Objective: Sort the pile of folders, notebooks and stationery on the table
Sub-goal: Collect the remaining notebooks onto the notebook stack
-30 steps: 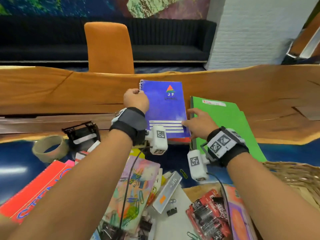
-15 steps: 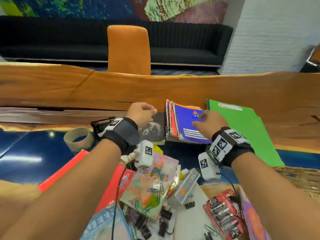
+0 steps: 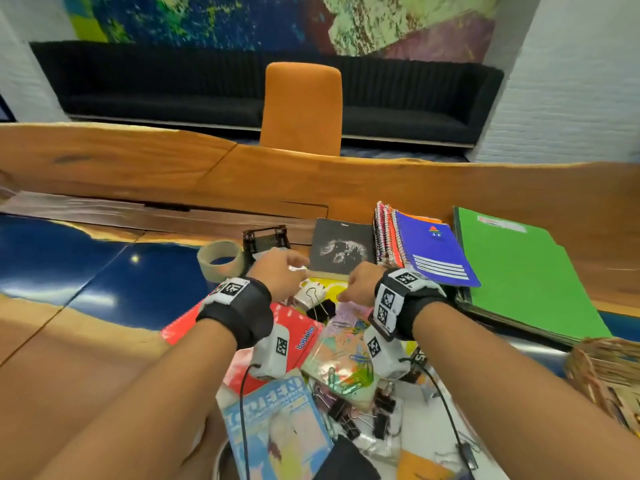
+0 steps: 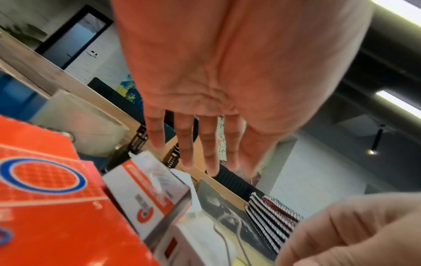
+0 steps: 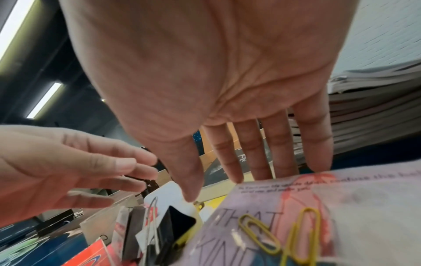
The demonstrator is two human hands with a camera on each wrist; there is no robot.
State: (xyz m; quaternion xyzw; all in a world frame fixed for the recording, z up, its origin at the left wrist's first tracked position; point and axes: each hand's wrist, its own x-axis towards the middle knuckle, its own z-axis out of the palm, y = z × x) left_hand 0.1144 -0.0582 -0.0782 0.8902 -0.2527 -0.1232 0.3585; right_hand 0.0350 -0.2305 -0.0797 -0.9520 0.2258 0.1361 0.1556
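Observation:
My left hand and right hand hover side by side over the far end of the mixed pile, fingers straight and holding nothing. In the left wrist view the fingers stretch over a white staples box and an orange cover. In the right wrist view the fingers hang above a pale pouch with yellow paper clips and a black binder clip. A blue spiral notebook tops the notebook stack, between a black notebook and a green folder.
A tape roll and a black hole punch sit left of my hands. A red notebook, a light-blue booklet and loose binder clips lie nearer me. A wicker basket stands at the right edge; an orange chair is behind the table.
Both hands let go of the blue notebook, now lying on the spiral stack, and drew back toward me and leftward over the pile. The head view swung left.

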